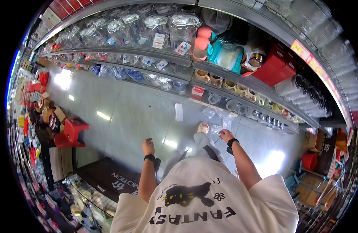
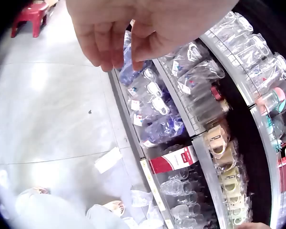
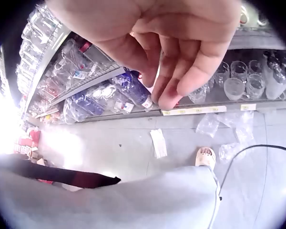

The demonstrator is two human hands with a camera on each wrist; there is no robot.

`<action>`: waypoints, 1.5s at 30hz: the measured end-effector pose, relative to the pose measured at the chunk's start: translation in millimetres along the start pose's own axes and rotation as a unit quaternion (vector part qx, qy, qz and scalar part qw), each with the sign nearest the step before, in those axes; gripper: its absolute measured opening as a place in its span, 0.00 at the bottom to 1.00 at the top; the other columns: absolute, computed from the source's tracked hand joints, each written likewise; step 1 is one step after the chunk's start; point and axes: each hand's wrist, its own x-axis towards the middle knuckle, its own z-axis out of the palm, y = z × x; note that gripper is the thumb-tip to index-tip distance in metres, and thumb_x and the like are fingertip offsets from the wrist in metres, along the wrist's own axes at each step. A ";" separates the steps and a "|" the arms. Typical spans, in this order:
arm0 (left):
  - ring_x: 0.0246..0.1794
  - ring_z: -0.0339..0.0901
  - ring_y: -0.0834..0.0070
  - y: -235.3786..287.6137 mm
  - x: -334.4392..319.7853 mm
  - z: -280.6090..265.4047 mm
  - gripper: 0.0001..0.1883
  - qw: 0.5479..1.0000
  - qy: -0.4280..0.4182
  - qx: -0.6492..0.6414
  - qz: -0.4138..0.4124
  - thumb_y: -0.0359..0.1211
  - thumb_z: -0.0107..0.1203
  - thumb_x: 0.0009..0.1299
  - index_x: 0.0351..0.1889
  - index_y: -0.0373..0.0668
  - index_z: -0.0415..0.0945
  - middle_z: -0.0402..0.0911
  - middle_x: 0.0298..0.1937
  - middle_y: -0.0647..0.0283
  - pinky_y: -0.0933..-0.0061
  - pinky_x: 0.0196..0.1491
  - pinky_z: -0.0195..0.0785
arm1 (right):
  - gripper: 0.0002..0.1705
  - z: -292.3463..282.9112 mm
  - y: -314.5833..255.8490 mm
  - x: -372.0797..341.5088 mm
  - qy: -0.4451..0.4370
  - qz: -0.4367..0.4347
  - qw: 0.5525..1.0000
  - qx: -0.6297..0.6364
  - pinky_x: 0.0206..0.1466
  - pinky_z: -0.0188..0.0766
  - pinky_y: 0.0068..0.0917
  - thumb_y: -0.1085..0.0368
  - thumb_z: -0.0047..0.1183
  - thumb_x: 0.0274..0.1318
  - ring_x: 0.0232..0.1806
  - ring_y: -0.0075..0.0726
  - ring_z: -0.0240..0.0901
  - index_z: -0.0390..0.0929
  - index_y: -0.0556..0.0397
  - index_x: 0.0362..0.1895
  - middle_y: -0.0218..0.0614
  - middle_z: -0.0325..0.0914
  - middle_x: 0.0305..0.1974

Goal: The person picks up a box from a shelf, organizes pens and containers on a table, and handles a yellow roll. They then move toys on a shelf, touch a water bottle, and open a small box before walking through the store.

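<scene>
Where glass mugs [image 3: 234,89] stand, nothing appears gripped

The left hand [image 1: 148,147] and right hand [image 1: 226,136] hang before the bottom shelf [image 3: 269,104], fingers [image 3: 169,98] loosely bent; the glass mugs sit grouped there, presumably for easy viewing.

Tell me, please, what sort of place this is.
Most likely a shop aisle for kitchenware: shelving stocked with plastic-wrapped clear jugs, a row of mugs below them, and what look like price labels along a shelf edge.
</scene>
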 end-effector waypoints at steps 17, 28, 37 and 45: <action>0.35 0.75 0.58 -226.6 -56.1 -83.6 0.08 0.962 -0.210 0.170 0.027 0.29 0.47 0.54 0.26 0.42 0.78 0.78 0.31 0.53 0.64 0.40 0.68 | 0.13 188.2 141.8 -269.3 0.175 0.213 0.954 0.118 0.29 0.71 0.26 0.69 0.36 0.51 0.26 0.32 0.75 0.74 0.57 0.36 0.40 0.77 0.28; 0.36 0.72 0.57 -146.0 -4.5 -36.9 0.07 0.956 -0.221 0.111 0.158 0.30 0.48 0.57 0.29 0.37 0.74 0.76 0.31 0.53 0.61 0.40 0.65 | 0.14 220.9 166.0 -335.2 0.258 0.195 0.926 0.197 0.31 0.71 0.26 0.68 0.39 0.49 0.27 0.32 0.74 0.73 0.60 0.39 0.40 0.77 0.29; 0.36 0.74 0.58 -142.7 -26.0 -6.9 0.07 0.943 -0.241 0.091 0.212 0.29 0.49 0.55 0.29 0.39 0.76 0.77 0.32 0.53 0.63 0.39 0.67 | 0.15 233.4 175.7 -366.8 0.243 0.225 0.917 0.223 0.25 0.68 0.24 0.66 0.38 0.51 0.28 0.30 0.75 0.72 0.56 0.41 0.37 0.77 0.31; 0.33 0.75 0.59 -170.6 -78.0 -21.1 0.08 0.939 -0.236 0.155 0.199 0.31 0.50 0.54 0.30 0.41 0.77 0.78 0.28 0.54 0.64 0.39 0.68 | 0.17 230.5 229.0 -380.2 0.222 0.264 0.899 0.269 0.25 0.69 0.25 0.68 0.36 0.48 0.26 0.32 0.75 0.73 0.57 0.42 0.39 0.77 0.30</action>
